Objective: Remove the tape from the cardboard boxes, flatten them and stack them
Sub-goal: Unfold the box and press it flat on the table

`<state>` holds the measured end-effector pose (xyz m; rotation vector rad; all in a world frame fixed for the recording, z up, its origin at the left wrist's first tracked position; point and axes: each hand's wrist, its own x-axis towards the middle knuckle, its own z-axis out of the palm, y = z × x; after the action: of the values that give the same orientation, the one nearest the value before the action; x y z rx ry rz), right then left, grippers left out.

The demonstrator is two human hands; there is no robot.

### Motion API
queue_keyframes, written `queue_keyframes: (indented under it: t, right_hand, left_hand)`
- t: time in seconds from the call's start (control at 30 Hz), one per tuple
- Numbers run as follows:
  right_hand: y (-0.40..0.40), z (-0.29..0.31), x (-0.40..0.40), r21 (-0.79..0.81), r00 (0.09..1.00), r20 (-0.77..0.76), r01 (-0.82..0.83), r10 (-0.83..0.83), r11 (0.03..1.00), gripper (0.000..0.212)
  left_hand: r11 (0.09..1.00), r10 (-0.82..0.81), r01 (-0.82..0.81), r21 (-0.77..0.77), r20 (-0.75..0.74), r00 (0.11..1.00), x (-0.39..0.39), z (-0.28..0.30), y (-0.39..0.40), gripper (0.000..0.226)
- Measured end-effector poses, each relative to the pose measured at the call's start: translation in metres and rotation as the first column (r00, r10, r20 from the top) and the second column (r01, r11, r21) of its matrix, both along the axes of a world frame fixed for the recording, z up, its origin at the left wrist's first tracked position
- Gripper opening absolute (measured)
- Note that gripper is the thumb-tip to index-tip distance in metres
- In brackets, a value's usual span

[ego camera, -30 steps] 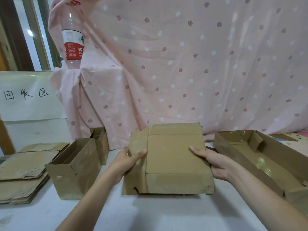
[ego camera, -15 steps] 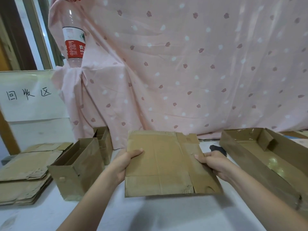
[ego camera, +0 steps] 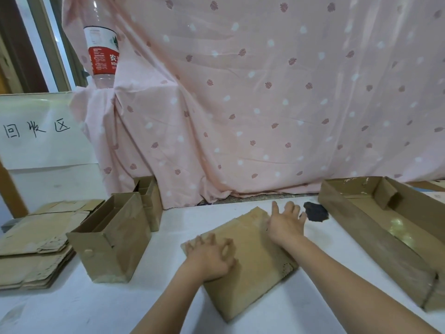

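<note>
At the far left a white sign (ego camera: 45, 131) carries three handwritten characters, 回收区. Below it a stack of flattened brown cardboard sheets (ego camera: 33, 251) lies at the left edge of the white bench (ego camera: 96, 307). Above, a clear plastic bottle with a red label (ego camera: 103, 56) shows partly readable print. An open brown cardboard box (ego camera: 113, 239) stands just right of the stack, a smaller open carton (ego camera: 149, 201) behind it. Bare bench lies in front. The left hand (ego camera: 212, 256), fingers bent, and the right hand (ego camera: 286, 222), fingers spread, press a flattened brown cardboard box (ego camera: 250, 266) on the bench centre. A long shallow open cardboard tray (ego camera: 361, 227) lies right.
</note>
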<state>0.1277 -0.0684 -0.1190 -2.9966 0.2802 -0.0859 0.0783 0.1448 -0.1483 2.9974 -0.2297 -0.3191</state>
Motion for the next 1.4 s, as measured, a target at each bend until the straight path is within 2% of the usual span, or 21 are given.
queue_keyframes:
  t: [0.13,0.23,0.3,0.37,0.43,0.47,0.5,0.57,0.6,0.67,0.8,0.9,1.03,1.27,1.33,1.4]
  right_hand:
    - [0.026,-0.010,-0.009,0.130,0.999,-0.031,0.012,-0.008,0.991,0.058]
    - [0.041,-0.026,-0.024,0.179,0.996,-0.087,-0.001,0.017,0.984,0.059]
    - [0.043,-0.042,-0.037,0.128,0.991,-0.088,-0.092,0.104,0.988,0.065]
    - [0.037,-0.055,-0.045,0.072,0.978,-0.100,-0.175,0.182,0.982,0.069]
    - [0.029,-0.057,-0.047,0.058,0.960,-0.110,-0.252,0.257,0.966,0.069]
    - [0.026,-0.053,-0.047,0.063,0.951,-0.115,-0.282,0.287,0.957,0.069]
    - [0.025,-0.046,-0.045,0.053,0.944,-0.115,-0.306,0.310,0.951,0.068]
    - [0.024,-0.034,-0.040,0.010,0.942,-0.083,-0.325,0.325,0.946,0.062]
    - [0.027,-0.032,-0.038,-0.016,0.945,-0.067,-0.321,0.319,0.947,0.060]
    - [0.028,-0.040,-0.035,-0.038,0.955,-0.062,-0.291,0.289,0.956,0.064]
    - [0.026,-0.057,-0.031,0.011,0.960,-0.084,-0.266,0.266,0.964,0.068]
    - [0.024,-0.055,-0.033,0.026,0.959,-0.080,-0.271,0.272,0.962,0.068]
    - [0.024,-0.057,-0.031,0.031,0.960,-0.072,-0.269,0.271,0.963,0.068]
    - [0.026,-0.055,-0.029,0.075,0.968,-0.041,-0.246,0.249,0.966,0.068]
    - [0.028,-0.056,-0.035,0.062,0.979,-0.044,-0.194,0.197,0.979,0.068]
    - [0.031,-0.053,-0.042,0.038,0.995,-0.073,-0.067,0.070,0.997,0.071]
  left_hand:
    - [0.973,0.062,-0.082,0.214,0.096,0.993,-0.012,-0.003,-0.024,0.067]
    - [0.940,0.099,-0.144,0.310,0.155,0.983,-0.022,-0.001,-0.043,0.066]
    - [0.956,0.035,-0.097,0.276,0.222,0.974,-0.028,-0.004,-0.045,0.063]
    - [0.984,-0.017,-0.042,0.175,0.323,0.946,-0.029,-0.010,-0.036,0.070]
    - [0.992,-0.021,-0.028,0.119,0.390,0.920,-0.024,-0.019,-0.026,0.054]
    - [0.995,-0.012,-0.023,0.093,0.360,0.933,-0.022,-0.022,-0.024,0.045]
    - [0.996,-0.054,0.030,0.078,0.334,0.941,-0.018,-0.026,-0.024,0.046]
    - [0.998,-0.046,0.055,-0.022,0.289,0.956,-0.007,-0.032,-0.031,0.069]
    - [0.999,-0.003,0.013,-0.049,0.212,0.977,-0.005,-0.031,-0.034,0.074]
    - [0.997,0.037,-0.026,-0.074,0.156,0.987,0.001,-0.031,-0.042,0.071]
    - [0.999,0.038,-0.041,0.008,0.248,0.968,0.008,-0.031,-0.048,0.080]
    - [0.999,0.034,-0.035,-0.002,0.223,0.974,0.014,-0.033,-0.051,0.065]
    - [0.999,0.023,-0.015,-0.043,0.180,0.983,0.017,-0.035,-0.050,0.063]
    - [0.997,0.051,-0.040,-0.060,0.196,0.979,0.018,-0.033,-0.051,0.063]
    - [0.996,0.072,-0.059,-0.069,0.211,0.975,0.010,-0.034,-0.053,0.063]
    - [0.987,0.161,-0.157,-0.033,0.243,0.957,0.002,-0.033,-0.054,0.065]
